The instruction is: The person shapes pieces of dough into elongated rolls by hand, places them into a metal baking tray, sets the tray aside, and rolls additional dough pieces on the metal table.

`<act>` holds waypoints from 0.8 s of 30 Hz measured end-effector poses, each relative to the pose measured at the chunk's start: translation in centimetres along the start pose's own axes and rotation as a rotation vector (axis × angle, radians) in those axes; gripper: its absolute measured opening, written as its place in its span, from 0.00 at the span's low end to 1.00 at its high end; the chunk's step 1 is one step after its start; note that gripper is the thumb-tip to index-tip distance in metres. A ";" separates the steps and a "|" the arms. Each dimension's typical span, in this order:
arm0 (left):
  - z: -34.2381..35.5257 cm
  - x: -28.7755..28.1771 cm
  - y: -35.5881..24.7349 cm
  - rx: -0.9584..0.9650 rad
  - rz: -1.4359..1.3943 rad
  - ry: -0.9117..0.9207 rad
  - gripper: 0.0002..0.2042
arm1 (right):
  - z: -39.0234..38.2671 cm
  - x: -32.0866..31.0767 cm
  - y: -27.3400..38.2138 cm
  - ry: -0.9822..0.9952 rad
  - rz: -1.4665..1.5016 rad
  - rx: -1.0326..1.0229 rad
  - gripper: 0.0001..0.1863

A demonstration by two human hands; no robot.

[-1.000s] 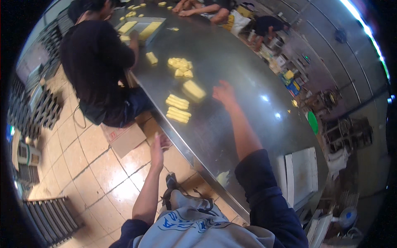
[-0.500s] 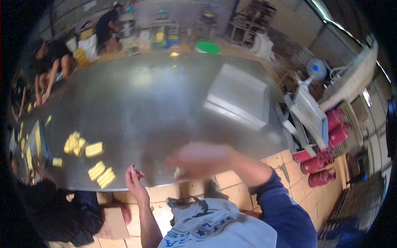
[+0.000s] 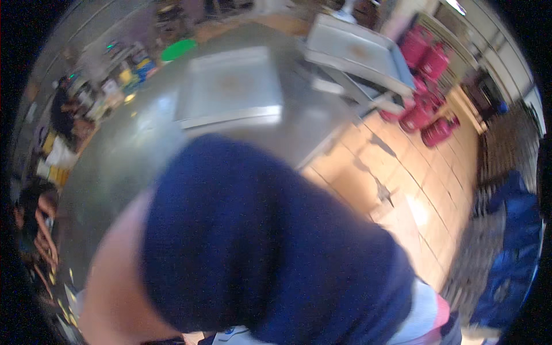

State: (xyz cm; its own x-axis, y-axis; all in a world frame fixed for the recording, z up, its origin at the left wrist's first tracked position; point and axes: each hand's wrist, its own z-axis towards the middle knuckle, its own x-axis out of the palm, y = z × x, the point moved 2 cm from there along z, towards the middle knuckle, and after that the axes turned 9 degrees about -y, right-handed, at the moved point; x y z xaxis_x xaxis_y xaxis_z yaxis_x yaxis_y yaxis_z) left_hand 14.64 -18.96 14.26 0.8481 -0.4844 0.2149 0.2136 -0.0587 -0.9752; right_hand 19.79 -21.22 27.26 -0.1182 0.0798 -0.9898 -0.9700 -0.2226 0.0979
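My right arm is lifted close in front of the camera. Its dark blue sleeve [image 3: 259, 241] fills the middle of the view, and the bare forearm [image 3: 118, 282] bends down toward the lower left. The right hand itself does not show. My left hand is out of sight too. Behind the raised arm lies the metal-topped table [image 3: 132, 149], with a shallow rectangular metal tray [image 3: 224, 86] on it. Small pale yellow pieces [image 3: 72, 316] are at the lower left edge, blurred.
Another metal tray [image 3: 356, 49] rests on a stand past the table's right end. Pink gas cylinders [image 3: 420, 112] stand on the tiled floor [image 3: 356, 178]. A green round lid [image 3: 179, 50] lies at the far edge. A co-worker's arms [image 3: 45, 230] reach in at the left.
The view has swung to the right. My right arm has come up from the table's near edge to just before the camera. Both hands have left the view.
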 end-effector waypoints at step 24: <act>-8.8 20.7 -7.7 -0.612 0.030 0.602 0.28 | 1.4 -0.4 -14.7 0.019 -0.174 -0.105 0.13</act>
State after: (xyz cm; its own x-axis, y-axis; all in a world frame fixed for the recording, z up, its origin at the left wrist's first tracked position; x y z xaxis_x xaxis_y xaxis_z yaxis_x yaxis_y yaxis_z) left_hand 26.34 -36.20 25.79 0.4106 -0.8638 0.2920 -0.2506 -0.4148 -0.8747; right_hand 33.75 -16.58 26.33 0.0538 0.1077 -0.9927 -0.9478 -0.3074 -0.0847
